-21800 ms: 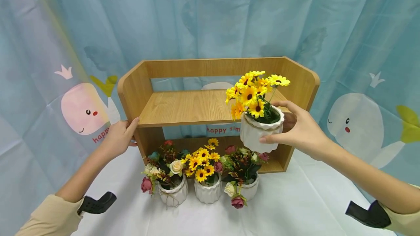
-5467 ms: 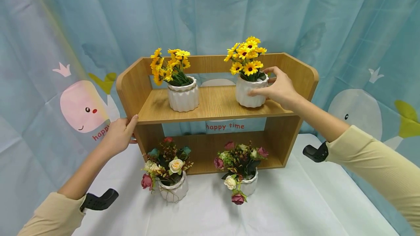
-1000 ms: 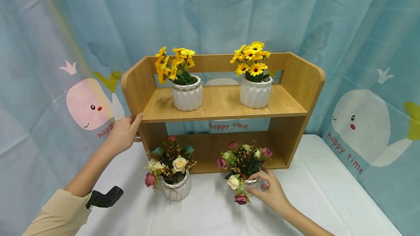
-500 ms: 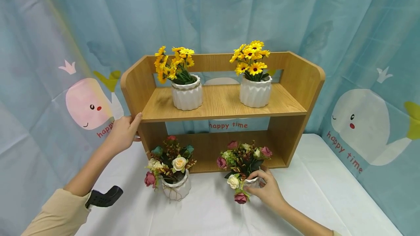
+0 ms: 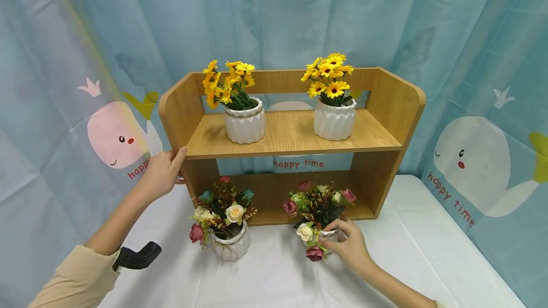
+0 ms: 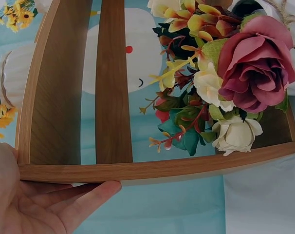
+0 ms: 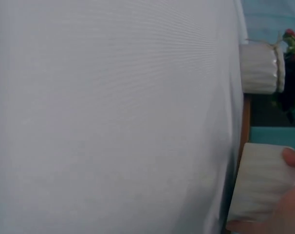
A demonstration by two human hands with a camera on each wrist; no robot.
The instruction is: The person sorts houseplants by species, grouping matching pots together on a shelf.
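Note:
My right hand (image 5: 348,245) grips a white fluted flowerpot (image 7: 262,180) by its side, thumb and fingers spread around it. Artificial pink and cream roses (image 5: 318,208) fill this pot, in front of the shelf's lower right. At the left, my left hand (image 5: 160,172) holds the wooden shelf (image 5: 282,151) where its upper board meets the side panel; the left wrist view shows fingers (image 6: 91,204) along the panel's outer face. Another white pot (image 5: 231,246) of mixed roses stands on the white cloth before the lower left compartment. Two pots of yellow daisies, one left (image 5: 245,125) and one right (image 5: 334,122), sit on the upper board.
White cloth (image 5: 428,251) covers the table under the shelf. A light blue curtain (image 5: 291,18) printed with whales hangs close behind and at both sides. A black strap device (image 5: 137,255) sits at my left cuff.
Both daisy pots went up onto the upper board, the last with my right hand. That hand then dropped to the right rose pot, whose flowers have just shifted slightly upward. My left hand stays put.

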